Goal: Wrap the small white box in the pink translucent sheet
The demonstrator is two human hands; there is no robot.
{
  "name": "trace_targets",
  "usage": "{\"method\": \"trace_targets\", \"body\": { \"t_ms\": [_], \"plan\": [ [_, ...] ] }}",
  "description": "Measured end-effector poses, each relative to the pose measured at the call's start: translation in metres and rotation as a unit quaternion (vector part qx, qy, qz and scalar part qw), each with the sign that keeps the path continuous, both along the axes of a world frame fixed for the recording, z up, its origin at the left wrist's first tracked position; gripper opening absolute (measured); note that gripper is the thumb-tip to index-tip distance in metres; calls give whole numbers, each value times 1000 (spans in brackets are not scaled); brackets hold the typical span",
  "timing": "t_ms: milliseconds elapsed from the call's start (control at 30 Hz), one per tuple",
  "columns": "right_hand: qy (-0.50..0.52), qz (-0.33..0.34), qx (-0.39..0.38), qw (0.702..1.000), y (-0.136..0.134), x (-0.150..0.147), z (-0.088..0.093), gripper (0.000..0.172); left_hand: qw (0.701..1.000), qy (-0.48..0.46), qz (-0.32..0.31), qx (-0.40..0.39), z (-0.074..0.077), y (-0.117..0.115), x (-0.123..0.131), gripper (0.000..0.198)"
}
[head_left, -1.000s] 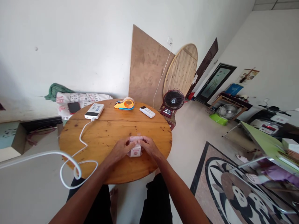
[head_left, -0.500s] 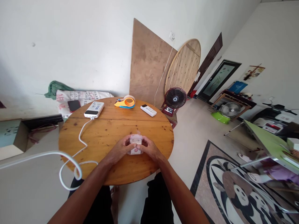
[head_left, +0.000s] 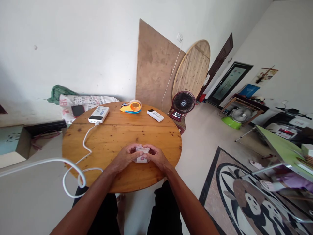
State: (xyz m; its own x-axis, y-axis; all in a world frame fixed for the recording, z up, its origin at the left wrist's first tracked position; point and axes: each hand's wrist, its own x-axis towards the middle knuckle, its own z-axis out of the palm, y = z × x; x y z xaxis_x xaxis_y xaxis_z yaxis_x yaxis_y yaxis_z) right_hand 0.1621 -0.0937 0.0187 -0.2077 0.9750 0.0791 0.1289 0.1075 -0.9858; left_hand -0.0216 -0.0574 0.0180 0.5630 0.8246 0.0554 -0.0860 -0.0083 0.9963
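Note:
Near the front of the round wooden table (head_left: 117, 137), a small white box in clear plastic wrap (head_left: 142, 159) sits between my hands. My left hand (head_left: 127, 155) closes on its left side, with the thumb lying across the front. From the right, my right hand (head_left: 156, 156) grips it the same way, its thumb almost meeting the other. Crinkled wrap shows above the box between my fingers. What the box contains cannot be made out.
A white power bank (head_left: 98, 115) with a white cable (head_left: 85, 140) lies at the table's back left. An orange tape dispenser (head_left: 132, 107) and a second white power bank (head_left: 155, 115) lie along the back. A dark fan (head_left: 183, 102) stands beyond the right edge.
The top of the box and its wrap have tilted or dropped slightly between my hands. Both hands keep their hold, with small finger shifts.

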Motion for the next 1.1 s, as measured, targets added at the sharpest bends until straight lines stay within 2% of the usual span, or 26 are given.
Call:
{"method": "trace_targets", "body": {
  "t_ms": [200, 400, 667, 900, 1100],
  "plan": [
    [-106, -73, 118, 985, -3, -1, -15, 33, 998, 26, 11, 54, 7, -4, 1, 36],
    [-161, -106, 174, 966, -7, -5, -14, 29, 993, 54, 53, 88, 6, -4, 5, 32],
    [-181, -164, 208, 947, -9, -17, -14, 24, 984, 73, 117, 115, -1, 1, 13, 27],
    [-195, -161, 189, 949, -5, -16, -12, 22, 984, 68, 116, 113, -3, 5, 15, 28],
    [-219, -135, 149, 955, 1, -11, -8, 22, 995, 56, 69, 45, -8, 10, 7, 44]
  ]
}}
